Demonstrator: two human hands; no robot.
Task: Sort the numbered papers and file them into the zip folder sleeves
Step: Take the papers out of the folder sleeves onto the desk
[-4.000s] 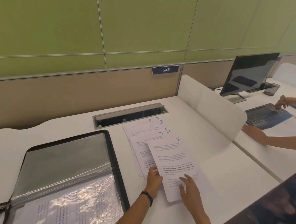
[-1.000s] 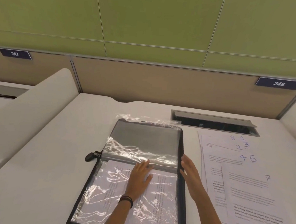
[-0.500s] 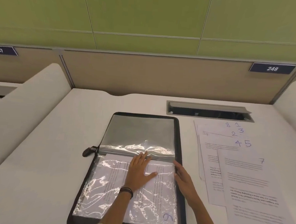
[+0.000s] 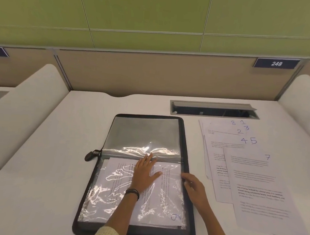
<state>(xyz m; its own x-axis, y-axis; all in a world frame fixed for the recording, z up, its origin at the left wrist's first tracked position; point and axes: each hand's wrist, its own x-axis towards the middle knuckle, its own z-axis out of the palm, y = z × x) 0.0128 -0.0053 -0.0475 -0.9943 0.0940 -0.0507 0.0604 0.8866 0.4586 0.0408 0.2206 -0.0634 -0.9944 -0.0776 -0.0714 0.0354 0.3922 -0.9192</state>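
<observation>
The zip folder (image 4: pixel 191 156) lies open on the counter (image 4: pixel 46 164), spine running left to right, and only its near sleeve (image 4: pixel 108 202) is filled: one printed sheet (image 4: pixel 121 170) sits inside the clear plastic, with a blue handwritten mark at its near right corner. The left hand (image 4: pixel 144 173) lies flat on that sleeve, fingers straight and spread, pressing it down near the spine. The right hand (image 4: pixel 195 190) is at the sleeve's right edge with fingers curled; it may be pinching the plastic, but glare hides the contact and I cannot tell. To the right of the folder, apart from it, the loose papers (image 4: pixel 255 188) lie overlapping on the counter, showing 8, 1, 3, 2, 4, 5 and 7 in blue. By this layout the job is at an early stage: one sheet is filed, presumably the 6, since that is the only number absent from the pile. Seven sheets are left to file, each into its own sleeve, and the pile does not yet look fully ordered.
</observation>
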